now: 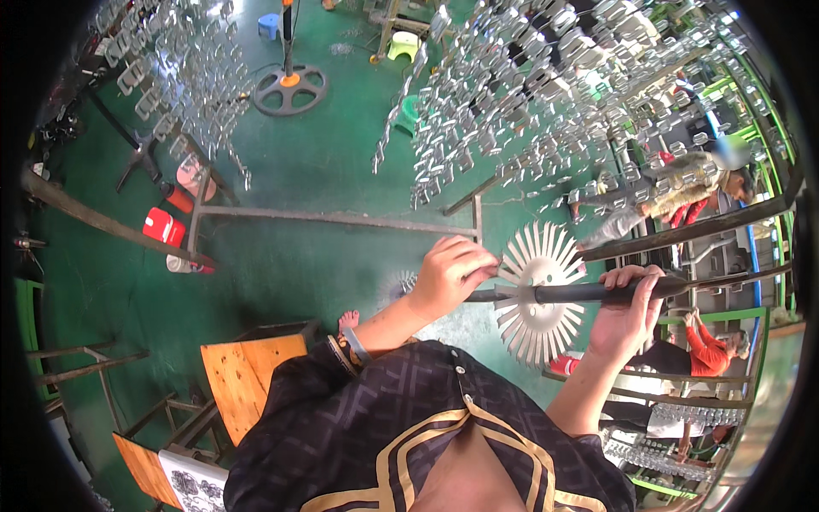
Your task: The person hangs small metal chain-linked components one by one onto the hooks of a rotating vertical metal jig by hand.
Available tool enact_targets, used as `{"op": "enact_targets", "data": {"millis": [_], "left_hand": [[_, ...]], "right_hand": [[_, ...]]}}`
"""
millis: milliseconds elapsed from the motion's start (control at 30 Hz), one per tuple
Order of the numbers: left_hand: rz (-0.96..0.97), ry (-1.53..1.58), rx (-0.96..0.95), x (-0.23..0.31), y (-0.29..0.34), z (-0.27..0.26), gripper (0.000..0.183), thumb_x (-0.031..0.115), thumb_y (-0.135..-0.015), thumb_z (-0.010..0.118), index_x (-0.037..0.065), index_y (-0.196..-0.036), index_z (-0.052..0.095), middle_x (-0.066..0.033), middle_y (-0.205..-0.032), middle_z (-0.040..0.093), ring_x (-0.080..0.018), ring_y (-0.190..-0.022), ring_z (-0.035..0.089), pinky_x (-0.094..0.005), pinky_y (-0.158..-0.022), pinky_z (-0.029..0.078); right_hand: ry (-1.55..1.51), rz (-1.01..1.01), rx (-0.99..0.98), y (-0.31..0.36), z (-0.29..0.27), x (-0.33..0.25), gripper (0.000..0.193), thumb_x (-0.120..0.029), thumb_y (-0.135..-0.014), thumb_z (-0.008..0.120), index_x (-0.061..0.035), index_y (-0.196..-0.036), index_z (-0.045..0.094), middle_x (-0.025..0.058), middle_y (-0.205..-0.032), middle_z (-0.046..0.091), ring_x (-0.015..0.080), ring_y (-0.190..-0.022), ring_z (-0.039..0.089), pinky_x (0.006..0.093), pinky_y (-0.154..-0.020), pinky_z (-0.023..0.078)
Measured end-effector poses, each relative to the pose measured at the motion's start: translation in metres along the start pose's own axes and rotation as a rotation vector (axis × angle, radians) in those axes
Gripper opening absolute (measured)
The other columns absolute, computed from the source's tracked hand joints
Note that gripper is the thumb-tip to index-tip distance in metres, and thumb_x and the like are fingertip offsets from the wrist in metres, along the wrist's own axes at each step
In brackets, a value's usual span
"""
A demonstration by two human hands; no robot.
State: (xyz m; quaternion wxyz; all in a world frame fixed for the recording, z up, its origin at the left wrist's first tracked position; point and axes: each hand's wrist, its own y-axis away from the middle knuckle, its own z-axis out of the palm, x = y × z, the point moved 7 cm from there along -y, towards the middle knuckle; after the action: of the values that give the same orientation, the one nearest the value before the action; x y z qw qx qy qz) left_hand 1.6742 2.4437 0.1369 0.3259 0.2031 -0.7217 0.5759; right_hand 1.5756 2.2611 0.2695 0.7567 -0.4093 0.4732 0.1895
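Observation:
A silver metal disc (554, 320), cut all round into narrow radial fins, is mounted on a black rod (567, 293) in front of my chest. My right hand (627, 311) is wrapped around the thick dark part of the rod, just right of the disc. At the disc's upper left rim, my left hand (452, 275) is pinched, thumb and fingertips together against the end of a fin. Behind the left wrist shows a second, blurred finned disc (397, 286), partly hidden by that hand. The rod continues left from the disc toward it.
Dense rows of shiny metal pieces (529, 102) hang ahead and to the right. A metal frame bar (341, 219) crosses ahead. Wooden seat (247, 375), red jug (164, 227) and round stand base (290, 90) are leftward. A person in orange (708, 352) and others are at right.

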Motion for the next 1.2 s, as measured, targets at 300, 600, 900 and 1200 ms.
{"op": "enact_targets", "data": {"millis": [300, 600, 900, 1200], "left_hand": [[0.070, 0.039, 0.022, 0.006, -0.010, -0.012, 0.015, -0.005, -0.066, 0.066, 0.000, -0.079, 0.061, -0.0096, -0.078, 0.063, -0.0266, -0.073, 0.060, -0.0338, -0.067, 0.047], [0.028, 0.131, -0.063, 0.021, -0.057, -0.051, 0.008, -0.003, -0.074, 0.064, 0.000, -0.079, 0.059, -0.0099, -0.078, 0.063, -0.0202, -0.072, 0.061, -0.0300, -0.065, 0.049], [0.040, 0.373, -0.069, 0.089, -0.170, -0.091, 0.006, -0.002, -0.080, 0.062, -0.001, -0.084, 0.057, -0.0061, -0.082, 0.063, -0.0116, -0.075, 0.060, -0.0248, -0.072, 0.048], [0.141, 0.553, -0.072, 0.130, -0.278, -0.091, 0.009, 0.005, -0.082, 0.063, 0.002, -0.088, 0.057, -0.0021, -0.080, 0.062, -0.0067, -0.076, 0.056, -0.0207, -0.068, 0.043]], "right_hand": [[-0.045, -0.057, 0.002, -0.002, 0.009, -0.002, 0.013, -0.015, -0.093, 0.048, -0.0049, -0.099, 0.043, 0.0064, -0.074, 0.047, 0.0158, -0.068, 0.043, 0.0308, -0.065, 0.039], [-0.072, -0.025, 0.109, -0.001, 0.005, -0.007, 0.012, -0.015, -0.093, 0.049, -0.0061, -0.098, 0.043, 0.0059, -0.072, 0.047, 0.0161, -0.066, 0.046, 0.0304, -0.065, 0.040], [-0.075, -0.041, 0.124, 0.004, 0.003, -0.009, 0.011, -0.014, -0.092, 0.050, -0.0069, -0.097, 0.042, 0.0052, -0.071, 0.048, 0.0151, -0.066, 0.046, 0.0294, -0.063, 0.040], [-0.016, -0.059, 0.139, 0.002, -0.002, -0.010, 0.010, -0.015, -0.093, 0.049, -0.0069, -0.095, 0.044, 0.0049, -0.070, 0.046, 0.0142, -0.063, 0.045, 0.0276, -0.060, 0.039]]}}
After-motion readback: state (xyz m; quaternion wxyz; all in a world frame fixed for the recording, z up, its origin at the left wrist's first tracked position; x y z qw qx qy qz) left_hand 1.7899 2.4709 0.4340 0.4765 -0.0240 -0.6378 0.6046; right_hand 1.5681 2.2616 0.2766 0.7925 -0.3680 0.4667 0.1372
